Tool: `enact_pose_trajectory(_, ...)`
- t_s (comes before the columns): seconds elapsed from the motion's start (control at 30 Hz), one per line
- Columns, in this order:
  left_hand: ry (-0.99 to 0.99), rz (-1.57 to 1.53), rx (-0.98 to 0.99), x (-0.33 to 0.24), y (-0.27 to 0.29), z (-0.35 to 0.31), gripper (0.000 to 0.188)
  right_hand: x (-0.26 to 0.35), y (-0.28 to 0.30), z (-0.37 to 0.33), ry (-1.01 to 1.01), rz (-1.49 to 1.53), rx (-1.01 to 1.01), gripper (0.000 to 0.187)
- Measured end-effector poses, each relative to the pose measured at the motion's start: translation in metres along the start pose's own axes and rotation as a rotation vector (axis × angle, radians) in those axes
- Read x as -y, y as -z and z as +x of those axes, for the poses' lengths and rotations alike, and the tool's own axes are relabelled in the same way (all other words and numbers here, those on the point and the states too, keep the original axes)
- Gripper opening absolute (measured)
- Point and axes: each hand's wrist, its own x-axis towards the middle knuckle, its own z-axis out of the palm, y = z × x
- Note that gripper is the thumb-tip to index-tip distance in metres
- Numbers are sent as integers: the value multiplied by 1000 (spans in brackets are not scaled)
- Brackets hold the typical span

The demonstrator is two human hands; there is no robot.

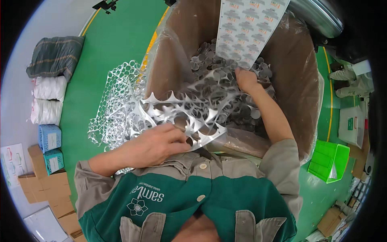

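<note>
Holed metal sheet between hands; left hand bent inward, pinching near edge; right hand outstretched over lined carton, grip unclear.

Lettering marks the shirt and sheet.

The green shirt has taupe sleeves, pale buttons, a white flower emblem — and, seemingly, pocket flaps.
</note>
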Motion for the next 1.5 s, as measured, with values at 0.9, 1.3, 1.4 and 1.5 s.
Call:
enact_pose_trajectory(0.9,232,233,-395,42,52,24,39,-47,115,-23,206,495,-332,46)
enact_pose_trajectory(1.3,212,277,-317,7,87,-18,31,-24,16,-1,-68,349,112,53)
enact_pose_trajectory(1.4,426,-16,-499,35,85,-39,32,-69,-18,2,-48,192,18,51)
enact_pose_trajectory(1.5,518,-393,-670,63,79,-50,31,-64,24,-7,79,107,9,47)
